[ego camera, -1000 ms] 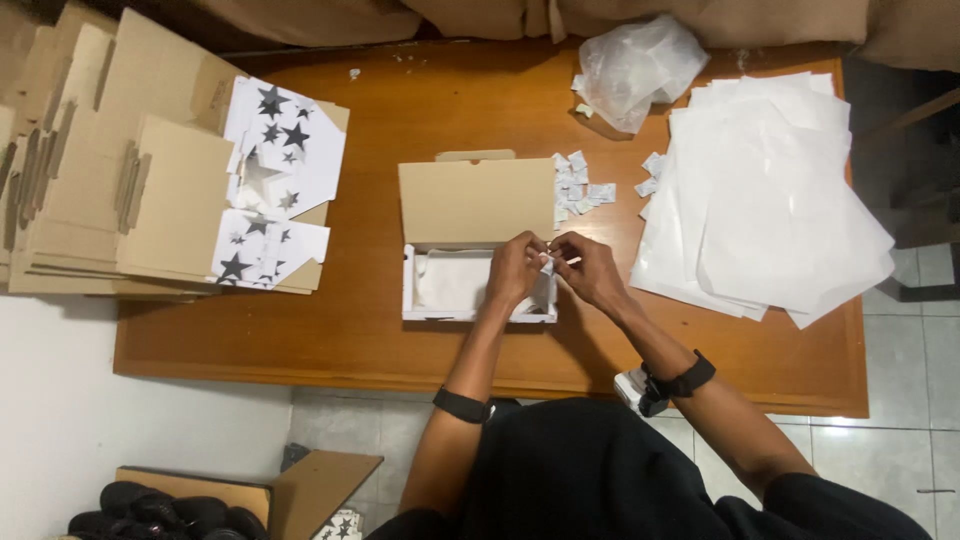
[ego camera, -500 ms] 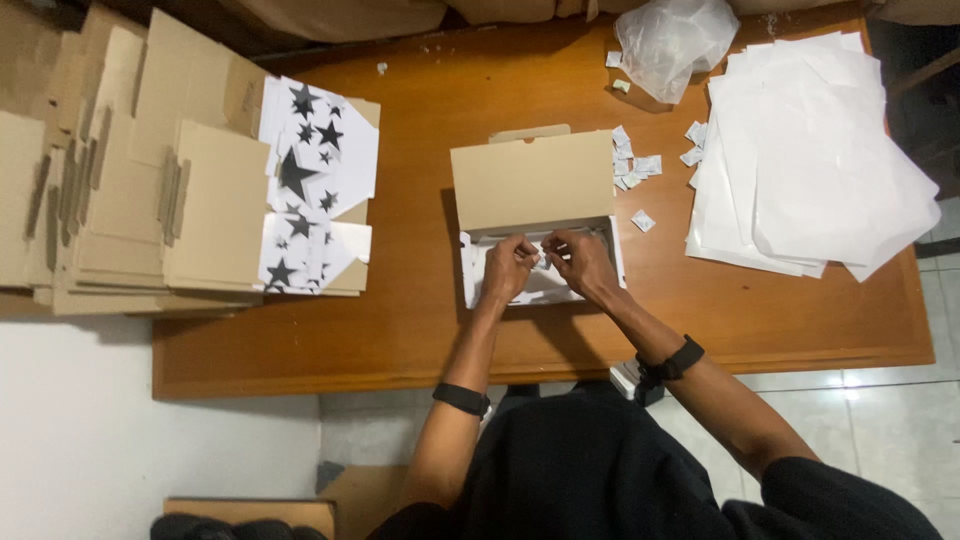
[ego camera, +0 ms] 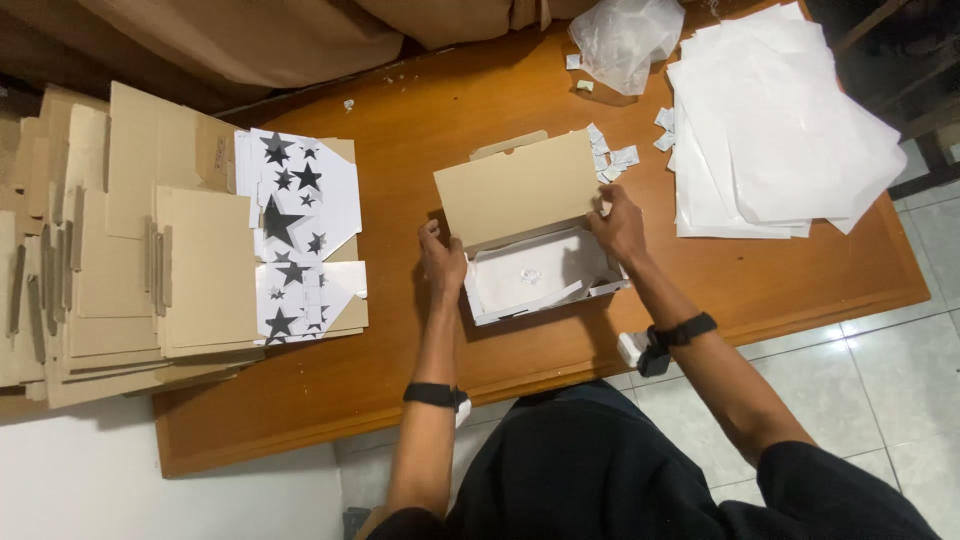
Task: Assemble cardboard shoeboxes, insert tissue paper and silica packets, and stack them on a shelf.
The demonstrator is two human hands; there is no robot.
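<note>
An open cardboard box lies on the wooden table, its brown lid tilted up at the back. White tissue paper lines the inside, with a small white item in the middle. My left hand holds the box's left side near the lid hinge. At the right end of the lid my right hand grips the edge. Both wrists carry black bands.
Flat folded cardboard boxes with star-printed white faces are stacked at the left. A pile of white paper sheets lies at the right, a crumpled clear plastic bag at the back, and small white packets behind the lid.
My hands were together over the middle of the box's inside. They have moved apart to the left and right ends of the lid. The view has shifted too.
</note>
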